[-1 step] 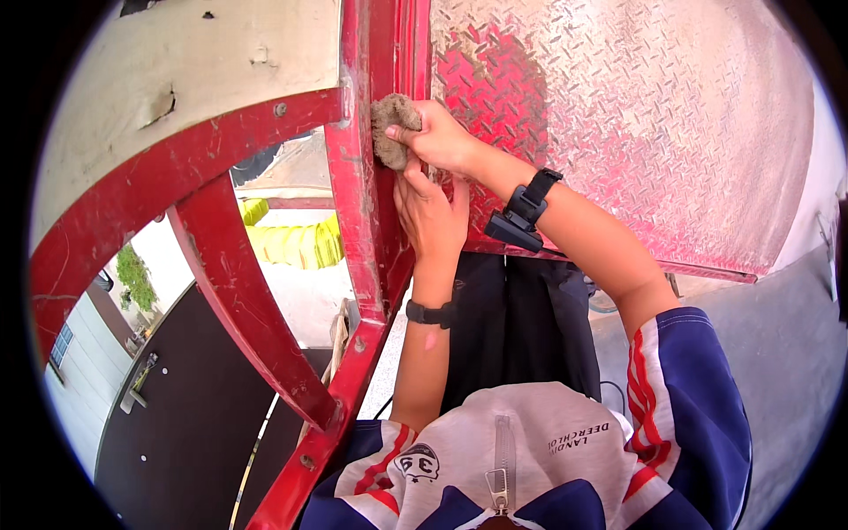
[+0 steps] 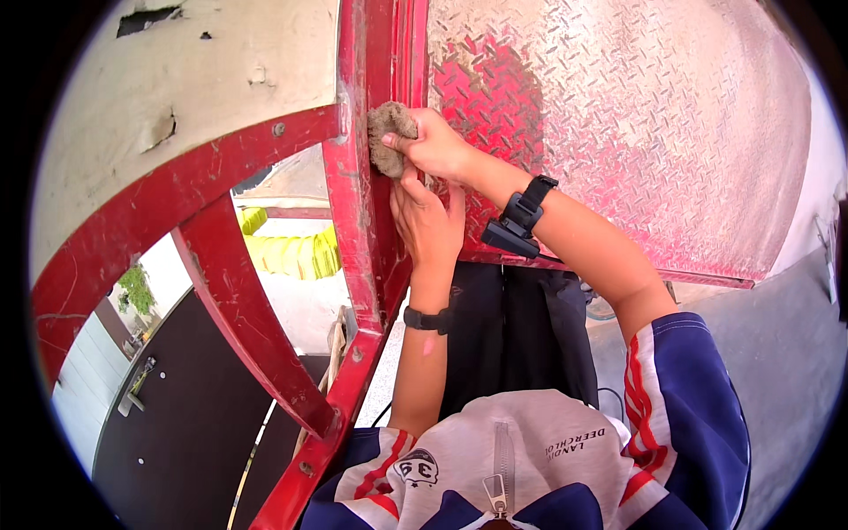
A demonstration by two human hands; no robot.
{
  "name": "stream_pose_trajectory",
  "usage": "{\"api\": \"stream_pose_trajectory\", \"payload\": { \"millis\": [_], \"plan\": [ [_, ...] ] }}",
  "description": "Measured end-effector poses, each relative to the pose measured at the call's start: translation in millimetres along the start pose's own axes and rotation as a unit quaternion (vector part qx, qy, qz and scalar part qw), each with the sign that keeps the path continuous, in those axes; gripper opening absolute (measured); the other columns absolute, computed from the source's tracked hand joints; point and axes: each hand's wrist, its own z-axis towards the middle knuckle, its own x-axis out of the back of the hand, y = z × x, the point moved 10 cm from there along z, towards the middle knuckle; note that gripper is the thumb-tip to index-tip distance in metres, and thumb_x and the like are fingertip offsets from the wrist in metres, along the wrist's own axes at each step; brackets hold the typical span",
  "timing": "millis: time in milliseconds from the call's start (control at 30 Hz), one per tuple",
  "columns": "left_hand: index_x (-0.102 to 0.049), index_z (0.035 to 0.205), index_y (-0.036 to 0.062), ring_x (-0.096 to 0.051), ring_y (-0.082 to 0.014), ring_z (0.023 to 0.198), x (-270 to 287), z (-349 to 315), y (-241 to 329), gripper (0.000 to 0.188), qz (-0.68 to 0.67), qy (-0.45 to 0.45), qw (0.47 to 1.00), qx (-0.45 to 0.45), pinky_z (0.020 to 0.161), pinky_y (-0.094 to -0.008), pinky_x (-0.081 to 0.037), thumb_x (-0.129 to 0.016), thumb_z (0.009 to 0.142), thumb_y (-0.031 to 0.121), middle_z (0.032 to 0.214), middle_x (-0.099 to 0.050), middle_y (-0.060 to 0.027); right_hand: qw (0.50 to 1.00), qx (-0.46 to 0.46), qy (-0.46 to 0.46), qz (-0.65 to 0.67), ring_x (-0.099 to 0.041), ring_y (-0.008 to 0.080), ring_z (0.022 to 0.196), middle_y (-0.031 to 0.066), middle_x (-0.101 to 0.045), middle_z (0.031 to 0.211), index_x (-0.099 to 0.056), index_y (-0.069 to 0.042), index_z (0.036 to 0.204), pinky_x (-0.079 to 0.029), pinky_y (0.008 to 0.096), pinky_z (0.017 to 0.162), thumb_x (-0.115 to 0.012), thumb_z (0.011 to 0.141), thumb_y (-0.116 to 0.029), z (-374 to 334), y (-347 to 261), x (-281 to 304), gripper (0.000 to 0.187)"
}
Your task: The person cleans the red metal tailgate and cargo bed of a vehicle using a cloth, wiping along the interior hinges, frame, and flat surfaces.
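Observation:
My right hand (image 2: 435,147) grips a dirty grey-brown fuzzy rag (image 2: 386,155). The thumb lies across the rag, which is pressed to the inner side of a scuffed red metal post (image 2: 352,212). Just below it, my left hand (image 2: 430,228) rests against the same post with its fingers stretched out and nothing seen in them. Its fingertips come close to the rag and are partly hidden. Right of both hands, a diamond-tread metal plate (image 2: 649,132) shows bright red wet-looking paint near the post and a pale, dusty coat farther right.
Left of the post, a curved red bar (image 2: 190,163) borders a torn cream panel (image 2: 243,53), and a slanting red brace (image 2: 252,309) runs down to a lower rail. Through the gaps show a yellow ribbed hose (image 2: 296,256) and a dark board (image 2: 194,415). Grey floor (image 2: 733,353) lies right.
The whole picture has shifted slightly downward. Against the post, both hands and the rag keep nearly the same places.

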Motion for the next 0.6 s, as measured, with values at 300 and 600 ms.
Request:
{"api": "stream_pose_trajectory", "payload": {
  "millis": [300, 600],
  "plan": [
    [-0.039, 0.122, -0.01, -0.053, -0.0409, 0.114, -8, 56, 23, 0.062, 0.072, 0.056, 0.996, -0.009, 0.107, -0.0501, -0.034, -0.074, 0.081, 0.02, 0.117, -0.056, -0.0277, 0.996, 0.051, -0.018, -0.065, -0.055, 0.0087, 0.09, 0.0006, -0.064, 0.091, -0.062, 0.003, 0.109, -0.048, 0.0299, 0.082, -0.056, 0.097, -0.003, 47, -30, 27, 0.015],
    [-0.038, 0.127, -0.0078, -0.054, -0.0355, 0.119, -30, 192, 69, 0.063, 0.088, 0.076, 0.992, -0.041, 0.111, -0.0493, -0.032, -0.07, 0.083, 0.023, 0.124, -0.057, -0.0247, 0.991, 0.059, -0.022, -0.122, -0.055, 0.0097, 0.084, 0.0027, -0.066, 0.088, -0.064, 0.002, 0.101, -0.049, 0.0318, 0.078, -0.058, 0.097, -0.009, 149, -114, 102, 0.013]
  ]
}}
